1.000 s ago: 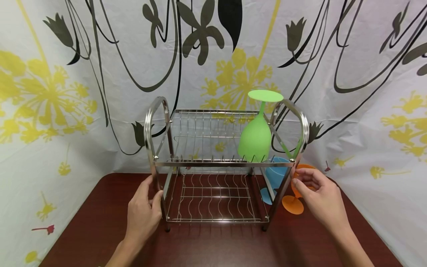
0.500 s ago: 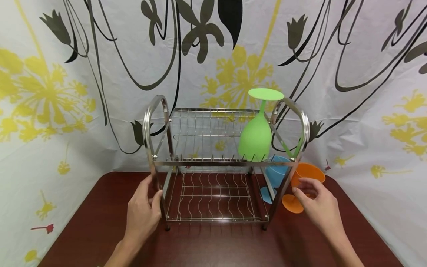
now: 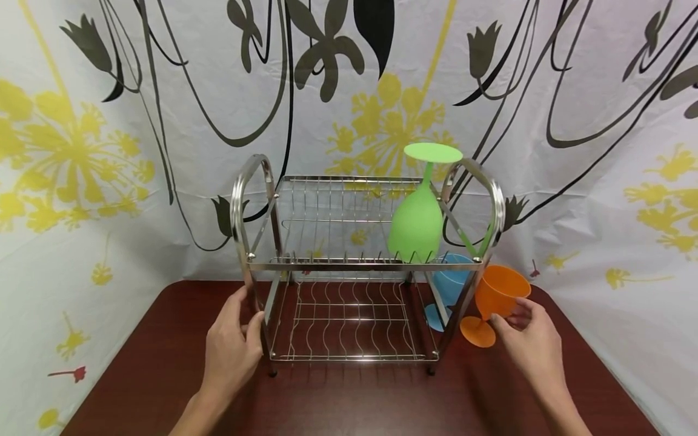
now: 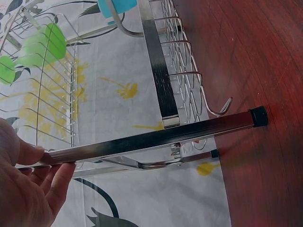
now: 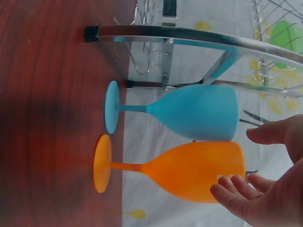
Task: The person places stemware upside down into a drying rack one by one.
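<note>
A two-tier metal dish rack [image 3: 349, 266] stands on the table in the head view. My left hand [image 3: 231, 348] grips its left front post [image 4: 142, 140] between thumb and fingers, as the left wrist view shows. A green wine goblet [image 3: 417, 224] sits upside down at the right of the upper tier. My right hand [image 3: 531, 342] is beside an upright orange goblet [image 3: 497, 290], fingers loosely bent and thumb apart. In the right wrist view, the fingertips [image 5: 227, 182] overlap the orange bowl; whether they touch it I cannot tell.
An upright blue goblet [image 5: 196, 111] stands beside the orange one, close to the rack's right side. The dark red wooden table [image 3: 349, 406] extends in front of the rack. Behind hangs a white sheet [image 3: 180, 121] with printed flowers.
My right hand has come away from the rack's right post and moved slightly right and down to the orange goblet. The left hand has kept its grip on the rack.
</note>
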`<action>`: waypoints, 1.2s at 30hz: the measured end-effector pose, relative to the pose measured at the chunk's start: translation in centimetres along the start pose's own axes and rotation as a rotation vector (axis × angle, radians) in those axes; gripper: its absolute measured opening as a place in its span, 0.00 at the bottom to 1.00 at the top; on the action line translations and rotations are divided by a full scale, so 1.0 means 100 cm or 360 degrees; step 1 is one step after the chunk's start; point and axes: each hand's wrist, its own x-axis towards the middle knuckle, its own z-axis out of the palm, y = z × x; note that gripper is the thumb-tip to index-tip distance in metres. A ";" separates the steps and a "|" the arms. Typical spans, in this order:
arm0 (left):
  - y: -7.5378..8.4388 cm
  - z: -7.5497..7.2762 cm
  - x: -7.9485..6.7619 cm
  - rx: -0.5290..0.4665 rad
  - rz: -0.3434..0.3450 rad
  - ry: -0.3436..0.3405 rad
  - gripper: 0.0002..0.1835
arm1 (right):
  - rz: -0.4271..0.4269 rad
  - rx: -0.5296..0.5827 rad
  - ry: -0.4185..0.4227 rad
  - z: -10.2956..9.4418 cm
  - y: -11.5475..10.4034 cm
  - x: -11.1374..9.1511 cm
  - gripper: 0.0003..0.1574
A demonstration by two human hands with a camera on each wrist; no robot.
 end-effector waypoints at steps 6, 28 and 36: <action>0.001 0.001 -0.001 -0.0009 -0.0030 -0.0017 0.26 | 0.0025 0.0006 0.0110 0.003 0.010 0.008 0.46; -0.001 0.000 -0.002 -0.0016 -0.0030 -0.0029 0.26 | -0.0125 0.0134 0.0275 0.031 0.037 0.036 0.59; -0.002 0.000 -0.002 0.0002 -0.0016 -0.0033 0.26 | -0.0144 0.0200 0.0331 0.038 0.039 0.043 0.54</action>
